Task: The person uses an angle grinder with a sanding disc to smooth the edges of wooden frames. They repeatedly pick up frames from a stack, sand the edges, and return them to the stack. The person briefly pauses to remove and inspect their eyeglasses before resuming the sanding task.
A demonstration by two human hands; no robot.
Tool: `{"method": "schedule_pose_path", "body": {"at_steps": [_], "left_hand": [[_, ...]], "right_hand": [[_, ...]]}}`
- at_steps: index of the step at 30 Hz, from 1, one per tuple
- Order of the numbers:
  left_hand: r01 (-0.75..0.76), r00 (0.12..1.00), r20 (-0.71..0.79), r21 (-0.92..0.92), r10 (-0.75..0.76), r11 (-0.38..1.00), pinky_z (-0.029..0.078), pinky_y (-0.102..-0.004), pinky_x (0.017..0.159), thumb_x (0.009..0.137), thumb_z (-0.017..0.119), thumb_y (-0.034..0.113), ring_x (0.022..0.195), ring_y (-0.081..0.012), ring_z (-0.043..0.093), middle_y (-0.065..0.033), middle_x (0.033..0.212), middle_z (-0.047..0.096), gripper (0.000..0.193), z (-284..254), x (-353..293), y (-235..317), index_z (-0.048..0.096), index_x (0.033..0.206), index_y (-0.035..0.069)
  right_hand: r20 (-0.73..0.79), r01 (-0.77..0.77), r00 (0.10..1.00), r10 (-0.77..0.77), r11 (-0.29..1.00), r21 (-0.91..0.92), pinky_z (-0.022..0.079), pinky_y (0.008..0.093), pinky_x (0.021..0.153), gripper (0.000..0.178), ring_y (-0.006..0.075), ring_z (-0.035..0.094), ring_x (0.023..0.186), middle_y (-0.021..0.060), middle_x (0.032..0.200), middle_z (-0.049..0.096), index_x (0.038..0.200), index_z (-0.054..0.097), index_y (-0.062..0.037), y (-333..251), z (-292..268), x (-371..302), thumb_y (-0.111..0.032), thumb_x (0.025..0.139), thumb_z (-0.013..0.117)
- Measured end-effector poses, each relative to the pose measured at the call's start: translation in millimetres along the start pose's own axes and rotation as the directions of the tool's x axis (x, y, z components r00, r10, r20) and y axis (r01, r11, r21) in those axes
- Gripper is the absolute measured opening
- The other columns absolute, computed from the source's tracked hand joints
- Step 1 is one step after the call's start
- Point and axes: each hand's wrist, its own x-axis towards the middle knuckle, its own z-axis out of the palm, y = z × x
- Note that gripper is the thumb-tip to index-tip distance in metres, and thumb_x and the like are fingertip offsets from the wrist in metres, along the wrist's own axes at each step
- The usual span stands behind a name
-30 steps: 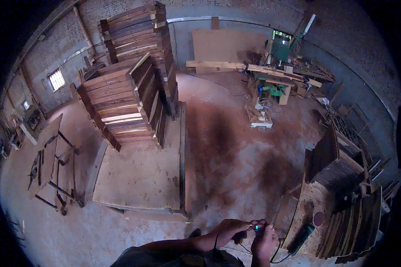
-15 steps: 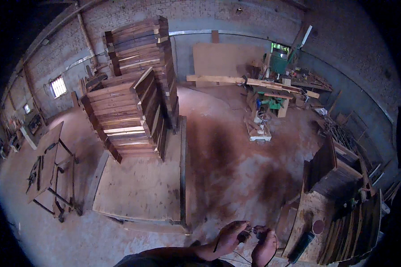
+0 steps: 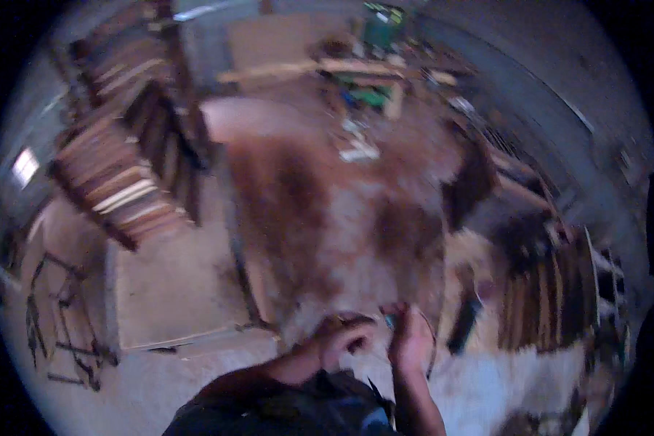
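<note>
Both my hands are in front of my body near the lower middle, a short gap apart, and motion blurs them. My left hand (image 3: pixel 345 340) has its fingers curled in, with a small dark thing by the fingertips that I cannot make out. My right hand (image 3: pixel 410 340) is closed, thumb side up, with a bit of teal at its fingertips. A thin dark cord (image 3: pixel 434 343) loops from it down along the wrist. Nearest on the right lies a dark green handheld power tool (image 3: pixel 465 323) with a round reddish disc (image 3: pixel 485 291), on a wooden surface.
Stacked slatted wooden panels (image 3: pixel 116 178) stand on a low platform (image 3: pixel 178 291) at left. A metal-legged stand (image 3: pixel 65 312) is beyond it. Wooden boards (image 3: pixel 545 291) line the right side. A green machine (image 3: pixel 370 94) with a long plank stands at the back, across the dusty floor (image 3: pixel 341 218).
My view has tilted down and turned right, so the room shifts left and up. My hands have moved slightly apart, and more of both forearms shows.
</note>
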Motion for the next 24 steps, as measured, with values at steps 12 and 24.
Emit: {"method": "schedule_pose_path", "body": {"at_steps": [12,24], "left_hand": [[0.187,0.979,-0.097,0.070,-0.180,0.980,0.043,-0.0266,0.051,0.086,0.067,0.018,0.057,-0.0108,0.056,-0.0036,0.064,0.061,0.018,10.9,5.5,17.2,0.065,0.080,0.001],[-0.548,0.708,0.097,0.700,0.700,0.458,0.054,-0.0320,0.064,0.080,0.065,-0.003,0.072,-0.0207,0.066,-0.0139,0.091,0.066,0.025,30.5,26.6,29.9,0.063,0.105,0.001]], "right_hand": [[-0.074,0.074,0.995,-0.067,0.992,0.099,0.050,0.0342,0.089,0.046,0.0211,0.066,0.092,0.0144,0.094,0.070,0.097,0.066,0.0072,-11.4,-26.3,8.9,-0.031,0.102,0.041],[-0.191,0.136,0.980,-0.058,0.894,0.426,0.049,0.0414,0.088,0.039,0.0286,0.065,0.090,0.0188,0.091,0.068,0.097,0.060,0.0055,-7.1,-64.3,19.8,-0.030,0.102,0.044]]}}
